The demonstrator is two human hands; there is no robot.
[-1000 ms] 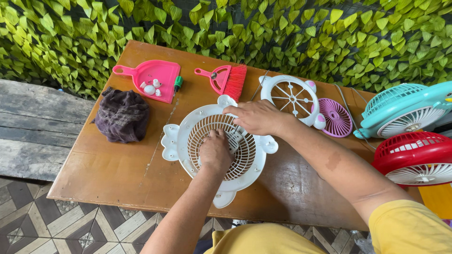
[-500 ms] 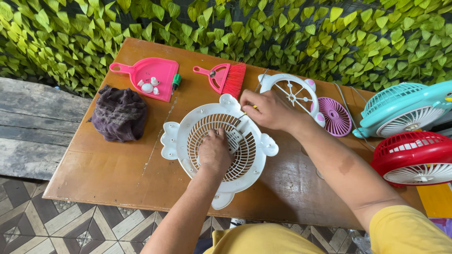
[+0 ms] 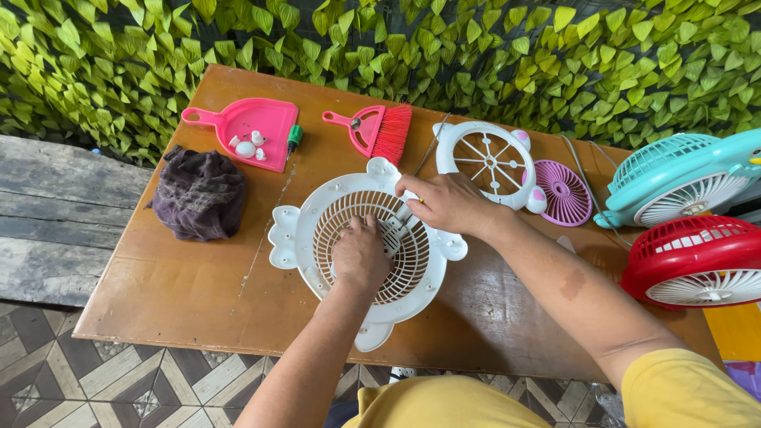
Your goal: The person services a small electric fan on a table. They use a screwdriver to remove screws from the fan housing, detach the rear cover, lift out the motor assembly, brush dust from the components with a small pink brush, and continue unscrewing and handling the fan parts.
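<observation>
A white round fan grille (image 3: pixel 297 238) with ear-shaped tabs lies flat on the brown wooden table (image 3: pixel 182 293). My left hand (image 3: pixel 361 255) presses down on the grille's ribbed middle with its fingers curled. At the grille's upper right edge, my right hand (image 3: pixel 448 204) is closed around a thin tool (image 3: pixel 402 224) whose tip points down into the ribs beside my left fingers. What the tip touches is hidden by my hands.
A pink dustpan (image 3: pixel 258 127) holds small white parts, with a green-handled tool (image 3: pixel 294 136) next to it. Nearby are a pink hand brush (image 3: pixel 380 131), a dark cloth (image 3: pixel 198 194), a second white grille (image 3: pixel 483 158), a purple fan blade (image 3: pixel 564 192), a teal fan (image 3: pixel 682 178) and a red fan (image 3: pixel 697 261). A leafy wall stands behind.
My right hand has moved from the grille's upper rim down onto the ribs, close to my left fingers. My left hand has stayed on the grille's middle.
</observation>
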